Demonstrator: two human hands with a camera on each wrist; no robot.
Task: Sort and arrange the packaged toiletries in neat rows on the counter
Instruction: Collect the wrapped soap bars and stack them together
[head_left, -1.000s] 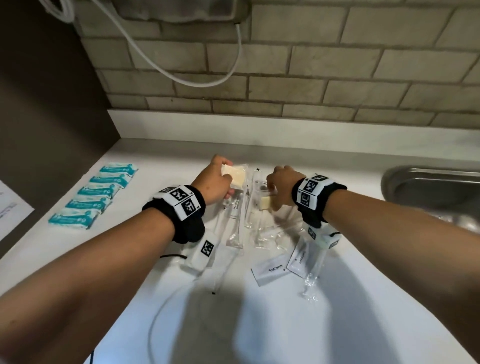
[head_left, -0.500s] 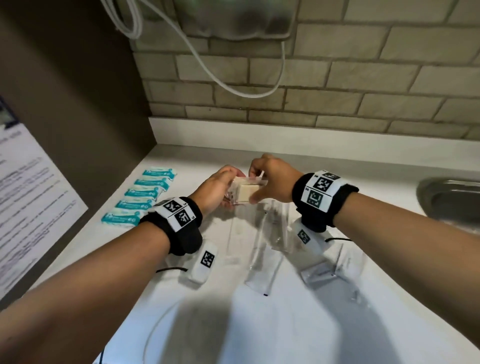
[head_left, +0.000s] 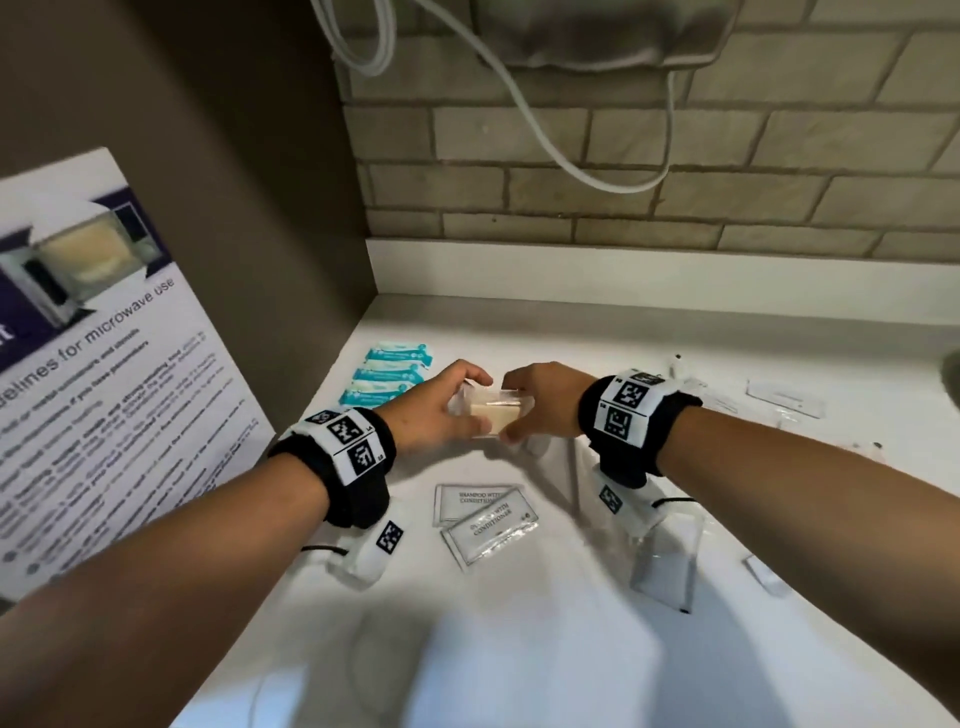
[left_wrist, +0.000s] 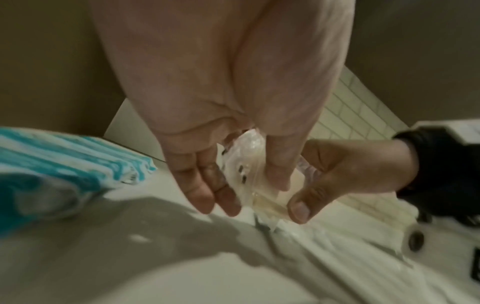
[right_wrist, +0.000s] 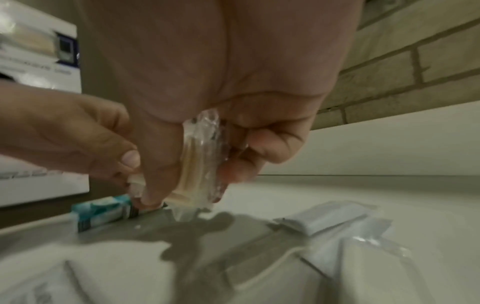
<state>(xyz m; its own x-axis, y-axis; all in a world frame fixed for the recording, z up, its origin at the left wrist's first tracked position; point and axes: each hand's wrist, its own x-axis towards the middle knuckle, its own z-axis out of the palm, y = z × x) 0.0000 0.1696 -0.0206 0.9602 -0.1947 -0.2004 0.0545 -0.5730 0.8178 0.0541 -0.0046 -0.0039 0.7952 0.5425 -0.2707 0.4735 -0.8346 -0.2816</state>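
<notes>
Both hands are on the same soap (head_left: 494, 413), a pale bar in clear wrap, held just above the counter (head_left: 519, 649). Left hand (head_left: 436, 410) pinches its left end, thumb on one face and fingers on the other; right hand (head_left: 540, 402) grips the right end with curled fingers. Teal packs (head_left: 384, 376) sit in a row just left of the left hand. Two shampoo sachets (head_left: 480, 517) overlap on the counter nearer the body than the hands, and a clear bag (head_left: 667, 558) lies under the right wrist.
</notes>
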